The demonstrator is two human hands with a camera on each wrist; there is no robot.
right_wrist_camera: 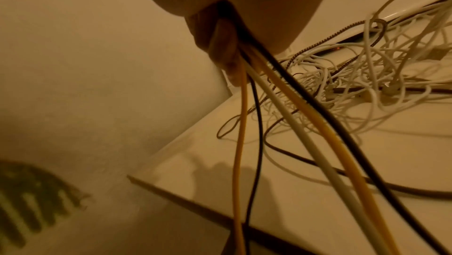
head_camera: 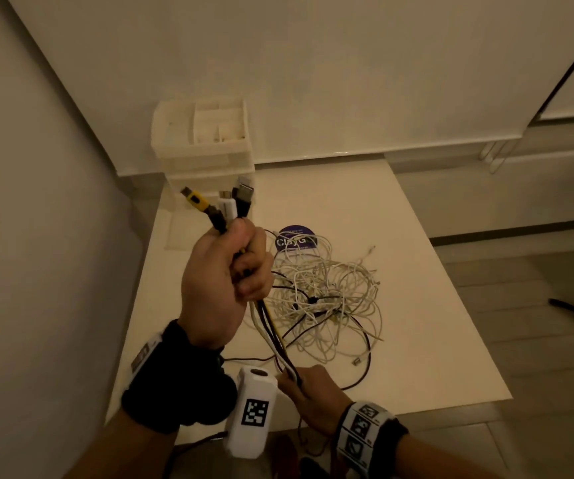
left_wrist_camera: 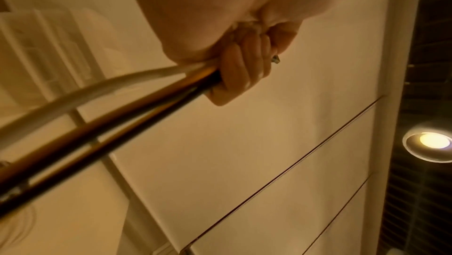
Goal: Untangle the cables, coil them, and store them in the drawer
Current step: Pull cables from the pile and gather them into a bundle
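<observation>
My left hand (head_camera: 230,271) is raised above the white table (head_camera: 434,305) and grips a bundle of cables (head_camera: 271,330) just below their plugs. A yellow plug (head_camera: 197,200), a white plug (head_camera: 227,207) and a black plug (head_camera: 244,195) stick up from the fist. The same bundle (left_wrist_camera: 122,104) leaves the curled fingers (left_wrist_camera: 242,65) in the left wrist view. Lower down, near the table's front edge, my right hand (head_camera: 308,392) holds the same strands (right_wrist_camera: 281,89). A tangle of white and dark cables (head_camera: 327,292) lies mid-table.
A white plastic drawer unit (head_camera: 206,146) stands at the table's back left corner, with a tray of compartments on top. A round purple sticker (head_camera: 295,239) lies behind the tangle. Walls close in on the left and back; floor lies to the right.
</observation>
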